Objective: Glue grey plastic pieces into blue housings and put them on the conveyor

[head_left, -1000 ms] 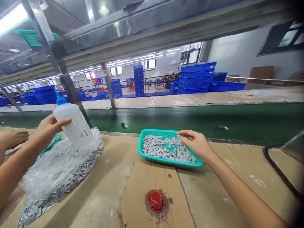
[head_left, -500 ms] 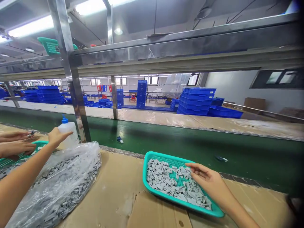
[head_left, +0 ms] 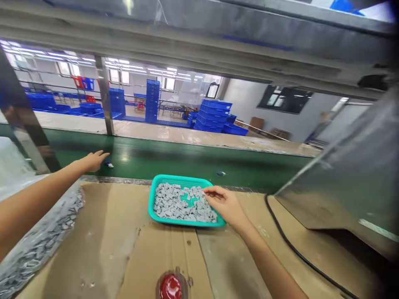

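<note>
My left hand (head_left: 95,161) reaches over the green conveyor belt (head_left: 174,155) with its fingers stretched out, holding nothing. Just beside its fingertips lies a small dark blue and white part (head_left: 109,165) on the belt. My right hand (head_left: 223,203) rests at the right side of a teal plastic basket (head_left: 151,207), fingers curved and a little apart over the contents. Many small light grey plastic pieces (head_left: 170,201) fill the basket, with a bare patch of its mesh floor showing. I see nothing held in the right hand.
A second dark and white part (head_left: 221,173) lies on the belt. At left is a clear plastic bag (head_left: 40,232) of grey pieces. A red round object (head_left: 171,286) sits on the cardboard in front. A black cable (head_left: 286,241) and a metal housing (head_left: 349,178) are right.
My view has swung right and down. My left hand has moved away from the white bottle and out over the belt. The right hand stays at the basket.
</note>
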Tool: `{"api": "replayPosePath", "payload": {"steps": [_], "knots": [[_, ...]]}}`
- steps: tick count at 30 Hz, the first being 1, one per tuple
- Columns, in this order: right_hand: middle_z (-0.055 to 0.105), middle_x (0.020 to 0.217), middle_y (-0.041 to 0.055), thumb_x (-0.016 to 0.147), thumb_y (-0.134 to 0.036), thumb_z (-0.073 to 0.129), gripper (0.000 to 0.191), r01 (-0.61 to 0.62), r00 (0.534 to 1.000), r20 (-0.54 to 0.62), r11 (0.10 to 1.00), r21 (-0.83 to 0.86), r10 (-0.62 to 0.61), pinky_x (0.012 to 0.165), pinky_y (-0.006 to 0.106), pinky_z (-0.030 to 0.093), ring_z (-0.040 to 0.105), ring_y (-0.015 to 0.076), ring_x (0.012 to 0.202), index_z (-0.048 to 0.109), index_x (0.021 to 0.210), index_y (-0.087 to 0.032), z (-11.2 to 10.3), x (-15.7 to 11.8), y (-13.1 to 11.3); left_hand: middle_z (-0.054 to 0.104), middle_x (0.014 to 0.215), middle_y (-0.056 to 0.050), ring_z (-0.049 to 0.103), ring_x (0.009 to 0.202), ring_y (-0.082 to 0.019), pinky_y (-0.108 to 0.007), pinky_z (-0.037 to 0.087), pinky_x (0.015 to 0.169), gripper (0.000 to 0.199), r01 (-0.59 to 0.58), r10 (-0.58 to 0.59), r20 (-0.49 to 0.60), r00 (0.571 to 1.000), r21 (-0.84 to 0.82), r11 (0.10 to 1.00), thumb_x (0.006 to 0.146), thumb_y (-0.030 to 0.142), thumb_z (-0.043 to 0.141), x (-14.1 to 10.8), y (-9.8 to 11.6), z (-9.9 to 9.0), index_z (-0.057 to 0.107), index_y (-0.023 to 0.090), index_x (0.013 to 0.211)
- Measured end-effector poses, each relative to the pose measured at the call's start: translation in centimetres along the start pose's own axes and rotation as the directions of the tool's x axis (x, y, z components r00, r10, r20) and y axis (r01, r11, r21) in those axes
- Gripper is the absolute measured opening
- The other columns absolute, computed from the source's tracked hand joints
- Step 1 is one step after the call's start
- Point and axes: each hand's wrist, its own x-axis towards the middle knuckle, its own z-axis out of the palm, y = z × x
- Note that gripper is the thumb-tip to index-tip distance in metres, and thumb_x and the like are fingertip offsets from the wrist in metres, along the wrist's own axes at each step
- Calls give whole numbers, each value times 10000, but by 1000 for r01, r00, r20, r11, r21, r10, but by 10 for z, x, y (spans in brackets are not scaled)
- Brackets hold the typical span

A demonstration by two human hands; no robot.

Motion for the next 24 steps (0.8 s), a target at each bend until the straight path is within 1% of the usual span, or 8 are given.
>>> {"api": "replayPosePath", "payload": {"steps": [4, 7, 11, 14, 15, 17, 19, 24], "knots": [[611, 773, 50, 682, -230, 570, 111, -21, 996, 84, 999, -31, 23, 675, 278, 489, 576, 153, 709, 589, 776, -174, 1, -61, -23, 551, 560, -31, 522, 962, -292, -396, 367, 824, 84, 143, -136, 68, 988, -99, 985, 596, 50, 484, 16, -8, 21, 531, 119, 597], [602, 761, 43, 727, -184, 545, 77, 70, 979, 199, 992, -106, -48, 648, 258, 479, 565, 141, 700, 595, 784, -172, 15, -100, -38, 449, 474, 16, 474, 1030, -260, -349, 325, 881, 226, 196, -191, 46, 981, -220, 956, 604, 90, 533, 8, -5, 18, 393, 158, 441], [587, 762, 45, 767, -122, 491, 129, 234, 930, 328, 957, -172, -168, 615, 234, 461, 547, 121, 678, 598, 824, -167, 35, -125, -45, 493, 550, 4, 475, 1006, -277, -362, 341, 869, 267, 201, -247, -63, 967, -406, 891, 508, 95, 663, -13, 25, 10, 402, 146, 487], [591, 774, 49, 776, -97, 475, 157, 319, 905, 350, 929, -185, -242, 608, 223, 457, 548, 116, 684, 597, 848, -164, 44, -129, -42, 569, 695, -16, 553, 890, -200, -335, 414, 795, 177, 133, -254, -137, 957, -570, 811, 636, 227, 618, -39, 67, 12, 483, 132, 700], [594, 780, 50, 777, -92, 475, 161, 339, 901, 346, 922, -187, -261, 609, 221, 458, 550, 116, 688, 596, 855, -163, 46, -130, -40, 584, 732, -15, 578, 832, -158, -305, 441, 762, 163, 86, -234, -140, 962, -658, 748, 688, 249, 573, -50, 83, 14, 485, 136, 767], [600, 792, 54, 775, -80, 475, 170, 375, 892, 340, 907, -191, -297, 619, 220, 461, 557, 119, 711, 593, 867, -160, 49, -131, -37, 600, 793, -30, 596, 815, -148, -317, 450, 785, 228, -12, -151, -49, 987, -971, 240, 673, 213, 599, -77, 114, 15, 505, 136, 865], [602, 799, 59, 772, -69, 474, 172, 398, 887, 332, 896, -199, -320, 634, 223, 465, 561, 124, 737, 591, 863, -155, 50, -133, -35, 603, 814, -30, 601, 806, -142, -318, 445, 823, 259, 47, -47, 48, 998, -999, -19, 661, 192, 619, -102, 138, 13, 542, 133, 901], [597, 791, 64, 761, -54, 489, 156, 441, 878, 317, 864, -241, -360, 655, 222, 469, 567, 127, 745, 599, 823, -146, 53, -136, -34, 616, 814, -30, 588, 779, -118, -320, 440, 859, 158, 143, 36, 139, 990, -978, -154, 686, 171, 607, -130, 158, -2, 613, 122, 836]]}}
